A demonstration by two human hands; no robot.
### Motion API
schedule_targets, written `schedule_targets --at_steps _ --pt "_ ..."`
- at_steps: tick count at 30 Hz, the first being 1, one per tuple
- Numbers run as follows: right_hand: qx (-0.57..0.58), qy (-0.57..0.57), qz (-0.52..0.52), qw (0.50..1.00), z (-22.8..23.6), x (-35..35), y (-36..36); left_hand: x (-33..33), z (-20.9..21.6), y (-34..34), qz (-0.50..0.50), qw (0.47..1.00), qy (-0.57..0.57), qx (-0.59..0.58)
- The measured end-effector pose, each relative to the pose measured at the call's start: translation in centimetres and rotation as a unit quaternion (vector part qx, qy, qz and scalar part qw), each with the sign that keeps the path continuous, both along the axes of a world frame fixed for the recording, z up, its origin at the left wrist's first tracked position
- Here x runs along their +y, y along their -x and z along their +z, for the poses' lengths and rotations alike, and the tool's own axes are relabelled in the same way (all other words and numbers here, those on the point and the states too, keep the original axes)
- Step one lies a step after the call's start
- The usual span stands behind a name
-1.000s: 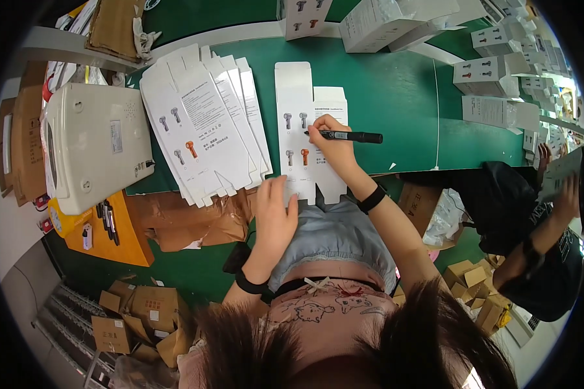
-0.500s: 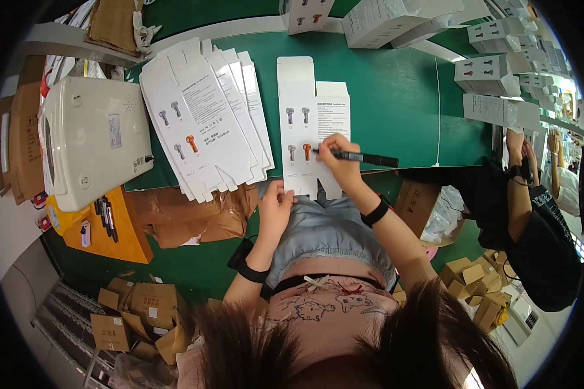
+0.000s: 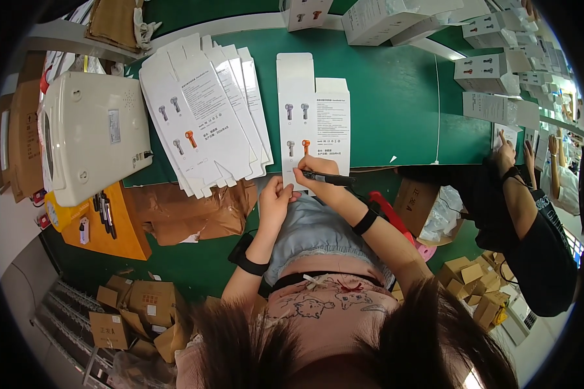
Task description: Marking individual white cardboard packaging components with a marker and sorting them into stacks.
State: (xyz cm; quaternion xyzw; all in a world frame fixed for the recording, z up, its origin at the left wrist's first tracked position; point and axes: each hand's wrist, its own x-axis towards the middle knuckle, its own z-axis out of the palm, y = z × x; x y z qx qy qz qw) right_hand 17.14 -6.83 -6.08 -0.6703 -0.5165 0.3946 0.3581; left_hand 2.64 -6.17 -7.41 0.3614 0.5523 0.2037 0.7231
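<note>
A flat white carton point(image 3: 331, 123) printed with small handheld fans lies on the green table before me, its lower end at the near edge. My right hand point(image 3: 319, 171) grips a black marker pen point(image 3: 331, 177), with its tip over the lower part of the carton. Beside it, my left hand point(image 3: 278, 198) has its fingers closed at the carton's lower left corner and seems to pinch it, though the fingertips partly cover the spot. To the left, a fanned stack of similar flat cartons point(image 3: 198, 110) lies partly overhanging the edge.
A cream-coloured machine point(image 3: 91, 139) stands left of the stack. Several pens point(image 3: 104, 214) lie on an orange surface point(image 3: 126, 227). Assembled white boxes point(image 3: 373, 24) stand at the back and right. A co-worker's hand point(image 3: 505, 152) is at the table's right end. Brown cartons lie on the floor.
My right hand and the marker have moved down and left, from the orange fan picture to the carton's lower part. My left hand stays put. The co-worker's hands have shifted to the table's right end.
</note>
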Motion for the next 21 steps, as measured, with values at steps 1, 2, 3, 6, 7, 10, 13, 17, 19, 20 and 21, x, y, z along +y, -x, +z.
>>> schedule_targets --at_steps 1,2,3,6,7,10,13,17,19,20,21 --pt "0.016 -0.006 -0.008 1.0 -0.1 0.0 0.0 0.1 0.0 0.0 0.006 1.0 0.005 -0.003" --pt "0.032 -0.013 -0.017 0.999 -0.1 0.0 -0.1 0.2 0.0 0.0 0.006 1.0 0.002 -0.003" --pt "0.048 -0.02 -0.026 0.998 0.0 0.0 -0.2 0.1 -0.1 -0.1 -0.006 1.0 -0.001 -0.004" --pt "0.248 0.016 -0.231 0.941 1.0 -1.5 -2.8 0.1 0.3 -0.5 -0.026 1.0 -0.013 -0.006" --pt "0.268 -0.037 -0.275 0.923 1.2 -1.7 -4.0 0.0 0.7 -0.4 -0.038 0.999 -0.018 -0.012" --pt "0.181 -0.102 -0.363 0.908 4.6 -2.3 -7.5 -0.6 2.7 -0.8 -0.061 0.997 -0.04 -0.022" --pt "0.124 -0.097 -0.376 0.913 5.4 -3.8 -10.6 -0.6 5.8 -1.6 -0.077 0.992 -0.022 -0.1" --pt "0.253 -0.095 -0.346 0.898 5.6 -3.1 -8.9 0.5 9.7 -1.2 -0.055 0.989 -0.039 -0.129" --pt "0.263 -0.097 -0.309 0.909 5.8 -1.3 -7.1 1.4 11.2 -0.6 -0.038 0.989 -0.063 -0.126" --pt "0.267 -0.092 -0.276 0.919 5.8 -0.2 -6.0 2.0 11.8 0.0 -0.024 0.989 -0.078 -0.126" --pt "0.268 -0.098 -0.275 0.918 5.6 1.0 -5.4 2.5 12.4 0.4 -0.014 0.987 -0.092 -0.128"
